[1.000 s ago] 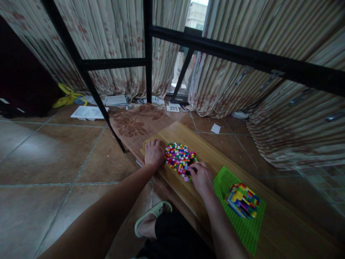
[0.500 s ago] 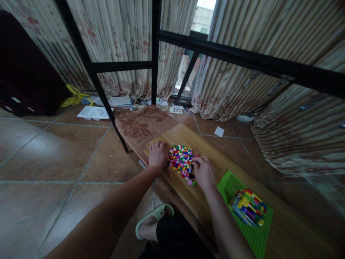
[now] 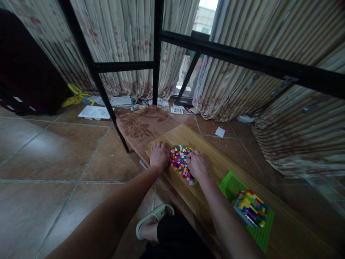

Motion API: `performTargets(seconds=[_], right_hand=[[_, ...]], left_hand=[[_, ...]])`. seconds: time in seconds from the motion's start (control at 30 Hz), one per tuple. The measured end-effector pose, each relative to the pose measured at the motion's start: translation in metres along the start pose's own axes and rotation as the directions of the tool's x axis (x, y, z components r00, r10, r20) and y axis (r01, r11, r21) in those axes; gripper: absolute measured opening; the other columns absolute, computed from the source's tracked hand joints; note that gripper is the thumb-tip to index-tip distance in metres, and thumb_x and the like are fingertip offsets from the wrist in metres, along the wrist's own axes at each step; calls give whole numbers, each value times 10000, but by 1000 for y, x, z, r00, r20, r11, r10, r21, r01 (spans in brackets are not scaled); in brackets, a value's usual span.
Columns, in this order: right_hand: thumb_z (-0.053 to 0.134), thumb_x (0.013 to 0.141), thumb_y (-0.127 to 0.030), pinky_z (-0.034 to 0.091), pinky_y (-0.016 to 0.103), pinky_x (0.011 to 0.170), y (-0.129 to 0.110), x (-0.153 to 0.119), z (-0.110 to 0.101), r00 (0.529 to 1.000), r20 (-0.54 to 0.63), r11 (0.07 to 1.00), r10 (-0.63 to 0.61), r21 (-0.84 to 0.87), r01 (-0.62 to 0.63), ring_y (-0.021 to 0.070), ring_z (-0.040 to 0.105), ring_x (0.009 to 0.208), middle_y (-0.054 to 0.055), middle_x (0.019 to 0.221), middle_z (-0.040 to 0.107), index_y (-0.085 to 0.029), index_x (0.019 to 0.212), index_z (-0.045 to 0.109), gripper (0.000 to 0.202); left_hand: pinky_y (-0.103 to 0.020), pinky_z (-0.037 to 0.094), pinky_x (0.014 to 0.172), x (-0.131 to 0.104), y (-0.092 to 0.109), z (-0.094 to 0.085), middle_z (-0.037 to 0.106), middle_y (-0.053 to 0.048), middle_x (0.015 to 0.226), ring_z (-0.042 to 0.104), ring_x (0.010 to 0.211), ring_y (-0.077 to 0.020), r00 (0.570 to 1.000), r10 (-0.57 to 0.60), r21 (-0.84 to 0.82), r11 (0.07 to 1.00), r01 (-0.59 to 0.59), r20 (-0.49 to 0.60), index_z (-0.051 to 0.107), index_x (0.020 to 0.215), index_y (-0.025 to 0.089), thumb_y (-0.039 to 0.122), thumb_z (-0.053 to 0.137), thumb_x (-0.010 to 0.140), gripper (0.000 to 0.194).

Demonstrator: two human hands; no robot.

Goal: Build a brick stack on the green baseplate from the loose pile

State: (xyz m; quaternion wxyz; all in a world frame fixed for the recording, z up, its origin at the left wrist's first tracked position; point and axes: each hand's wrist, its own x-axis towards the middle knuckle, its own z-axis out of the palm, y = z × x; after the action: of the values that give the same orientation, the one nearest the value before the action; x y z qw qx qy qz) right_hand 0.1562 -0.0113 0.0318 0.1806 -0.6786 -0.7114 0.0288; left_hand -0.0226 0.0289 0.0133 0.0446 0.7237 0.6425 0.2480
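A heap of small multicoloured toy bricks (image 3: 179, 158) lies spread on a wooden board (image 3: 178, 135). My left hand (image 3: 159, 155) rests on the board against the heap's left side, fingers stretched out and holding nothing. Over the heap's right side, my right hand (image 3: 198, 163) has its fingers pinched together; whatever is between them is hidden. A pink brick (image 3: 191, 182) and a green brick (image 3: 196, 183) lie at the near end of the heap. Further right, a block-built structure (image 3: 252, 208) of many colours stands on a green baseplate (image 3: 229, 181).
A brown patterned cloth (image 3: 137, 126) lies under the board. Black metal framing (image 3: 124, 66) rises beyond it, before striped curtains (image 3: 126, 32). On the tiled floor are a white tray (image 3: 94, 112), papers and a white paper piece (image 3: 220, 132). A dark suitcase (image 3: 27, 68) stands at left.
My right hand has moved left, further over the brick heap, its fingertips now among the bricks. My left hand has stayed at the heap's left side.
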Motion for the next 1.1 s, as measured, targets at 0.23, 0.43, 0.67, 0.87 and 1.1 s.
performTargets(seconds=[0.23,0.43,0.67,0.87,1.1], right_hand=[[501,854,-173,402,338,837,-7,-5,-14,999,-47,999,16,28,-15,219,512,921,79,919,589,-209,775,622,149],[454,901,-225,430,339,860,-21,-70,-43,977,-178,954,120,293,-64,209,521,973,72,973,578,-206,880,579,129],[441,920,-286,439,394,894,12,-186,-78,873,-321,923,368,240,-301,224,536,994,84,1036,582,-225,894,576,151],[447,909,-332,438,405,886,71,-236,-121,776,-438,884,453,105,-456,238,532,961,93,963,589,-199,884,589,196],[456,912,-317,447,408,871,84,-224,-132,826,-432,924,362,51,-379,241,521,980,104,1007,584,-193,895,602,192]], left_hand=[[-408,383,979,0,1,-2,591,-117,1181,515,1104,-265,1000,-11,7,1000,11,3,585,1143,168,200,396,876,329],[-411,406,952,1,0,-2,598,-126,1177,524,1095,-282,1000,15,35,999,-14,-12,596,1133,154,203,395,869,335],[-439,412,936,8,-3,2,606,-150,1153,529,1081,-308,999,45,58,997,-43,-30,604,1125,133,228,399,854,353],[-440,400,959,10,-6,4,601,-150,1139,524,1093,-301,998,45,17,999,-44,-49,616,1088,137,252,377,864,348],[-395,426,932,16,-12,-14,617,-141,1056,550,1038,-264,999,-29,-189,981,34,30,632,1050,114,229,356,867,351]])
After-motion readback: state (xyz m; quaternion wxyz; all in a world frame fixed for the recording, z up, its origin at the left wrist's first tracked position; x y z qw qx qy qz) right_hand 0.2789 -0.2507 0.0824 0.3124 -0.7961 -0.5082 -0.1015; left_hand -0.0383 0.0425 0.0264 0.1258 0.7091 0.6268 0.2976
